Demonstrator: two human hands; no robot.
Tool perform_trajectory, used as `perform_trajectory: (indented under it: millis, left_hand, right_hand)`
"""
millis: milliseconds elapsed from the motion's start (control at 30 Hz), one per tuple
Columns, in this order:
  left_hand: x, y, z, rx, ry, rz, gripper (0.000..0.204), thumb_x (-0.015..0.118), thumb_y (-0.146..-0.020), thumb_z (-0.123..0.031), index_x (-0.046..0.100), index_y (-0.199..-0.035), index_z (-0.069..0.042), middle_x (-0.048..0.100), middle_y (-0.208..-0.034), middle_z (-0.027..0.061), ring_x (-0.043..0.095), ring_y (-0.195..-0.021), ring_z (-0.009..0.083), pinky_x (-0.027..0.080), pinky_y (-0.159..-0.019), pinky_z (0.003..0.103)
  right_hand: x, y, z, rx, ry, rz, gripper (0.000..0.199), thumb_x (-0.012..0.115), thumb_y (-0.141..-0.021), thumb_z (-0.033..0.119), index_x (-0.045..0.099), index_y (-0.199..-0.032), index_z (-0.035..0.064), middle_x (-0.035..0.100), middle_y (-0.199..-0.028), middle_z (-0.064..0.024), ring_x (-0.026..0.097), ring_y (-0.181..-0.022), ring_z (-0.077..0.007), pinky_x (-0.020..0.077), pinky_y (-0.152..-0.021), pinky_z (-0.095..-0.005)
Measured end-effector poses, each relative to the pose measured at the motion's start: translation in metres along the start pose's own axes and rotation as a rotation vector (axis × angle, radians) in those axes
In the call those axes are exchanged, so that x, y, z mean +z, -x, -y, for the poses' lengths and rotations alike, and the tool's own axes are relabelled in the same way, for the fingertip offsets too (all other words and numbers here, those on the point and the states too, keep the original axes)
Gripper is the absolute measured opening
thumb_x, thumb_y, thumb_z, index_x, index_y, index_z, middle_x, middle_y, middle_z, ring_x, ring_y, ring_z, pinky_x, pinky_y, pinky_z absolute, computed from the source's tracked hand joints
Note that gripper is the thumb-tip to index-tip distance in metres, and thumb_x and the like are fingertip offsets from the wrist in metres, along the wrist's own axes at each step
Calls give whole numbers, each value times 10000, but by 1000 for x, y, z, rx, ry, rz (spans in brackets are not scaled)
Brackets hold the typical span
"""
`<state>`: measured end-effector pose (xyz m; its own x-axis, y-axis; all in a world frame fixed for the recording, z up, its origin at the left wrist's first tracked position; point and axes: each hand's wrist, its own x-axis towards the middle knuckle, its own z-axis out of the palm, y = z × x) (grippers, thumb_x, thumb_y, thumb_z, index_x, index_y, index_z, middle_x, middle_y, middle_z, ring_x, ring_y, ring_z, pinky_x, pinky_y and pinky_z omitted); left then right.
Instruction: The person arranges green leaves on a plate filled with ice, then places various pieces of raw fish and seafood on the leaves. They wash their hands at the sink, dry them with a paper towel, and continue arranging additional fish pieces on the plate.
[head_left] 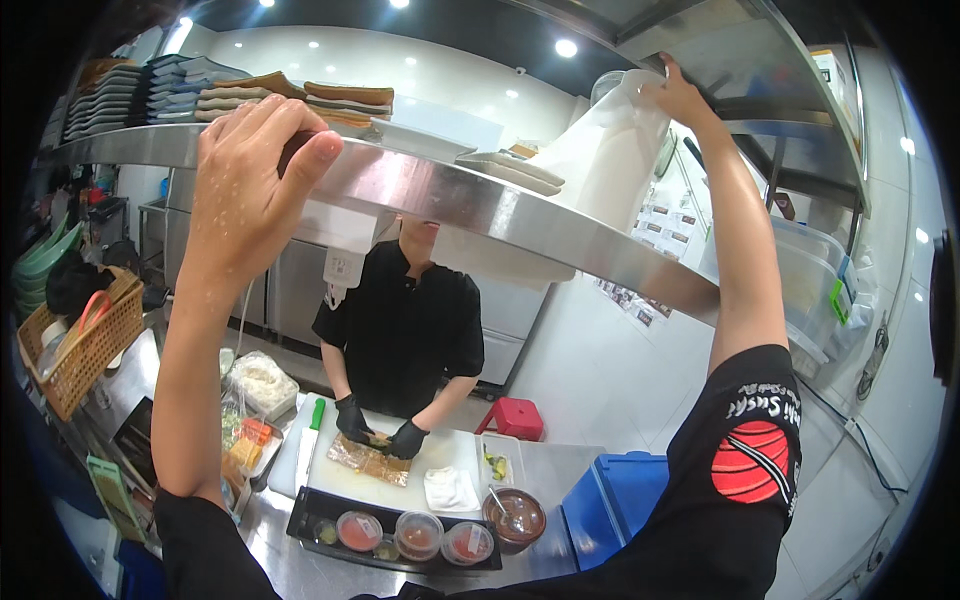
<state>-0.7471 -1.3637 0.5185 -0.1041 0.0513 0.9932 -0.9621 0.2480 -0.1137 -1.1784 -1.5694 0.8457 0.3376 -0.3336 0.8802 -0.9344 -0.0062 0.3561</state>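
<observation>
At the far left, a woven basket (95,355) sits tilted beside the counter (270,535). Above it, stacks of rectangular plates (105,105) stand on a curved steel shelf (450,190). The left hand (255,165), wet with droplets, reaches up to the shelf's near edge, its fingers bent over the rim and its thumb held apart; I cannot tell whether it grips anything. Brown-topped plates (350,97) are piled just beyond it.

Below, on the counter, a tub of white, rice-like food (262,382) is near a knife (317,414) with a green handle. A co-worker (405,310) in black stands on the far side, both gloved hands (404,441) on a flat, glossy sheet of food (368,463) on a white cutting board (460,452). A folded white cloth (450,489) lies to its right; nearer, a black tray (302,512) carries lidded tubs (359,531). A brown bowl (528,520) with a spoon follows, with a red stool (513,417) farther back.

To the right, on the shelf, a tall white cylinder (610,150) leans. The right hand (678,97) touches its upper end, one finger raised; how far the others close on it, I cannot tell. A blue bin (630,500) stands below; a clear plastic box (805,275) is at far right.
</observation>
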Motion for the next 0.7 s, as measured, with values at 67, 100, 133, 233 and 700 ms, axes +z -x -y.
perform_trajectory:
  millis: [67,100,133,233,700]
  left_hand:
    - [-1,-1,-2,-34,68,-16,615,359,-1071,-582,649,-944,-56,627,-908,83,605,-987,290,370,-1001,432]
    - [-2,-2,-2,-47,98,-27,605,390,-1061,-593,648,-910,-67,620,-874,66,604,-972,271,362,-1007,430]
    - [-4,-4,-3,-32,88,-19,607,386,-1062,-595,643,-905,-67,615,-867,66,604,-968,270,362,-1006,429]
    - [-8,-4,-5,-31,20,33,626,340,-1072,-594,637,-940,-59,622,-901,86,604,-984,286,362,-1007,428]
    - [9,5,1,14,6,-107,682,310,-1069,-628,631,-973,-34,637,-956,97,590,-999,302,359,-1017,421]
  right_hand:
    - [-6,5,-8,80,-167,-19,1006,732,-823,499,262,-1628,121,403,-1605,-241,364,-1471,-482,328,-1200,-533]
    - [-10,9,-13,66,-117,-8,1013,730,-824,526,259,-1630,135,400,-1612,-216,363,-1477,-456,332,-1189,-562]
    - [-14,10,-14,65,-69,-32,1020,728,-824,553,257,-1633,149,396,-1618,-192,362,-1484,-431,337,-1179,-591]
    - [-18,12,-7,18,-81,-76,1017,736,-816,569,272,-1630,173,397,-1623,-161,357,-1493,-399,339,-1166,-630]
    - [6,-3,-11,-52,-70,-26,1068,783,-776,529,306,-1596,38,495,-1519,-273,452,-1402,-480,371,-1176,-492]
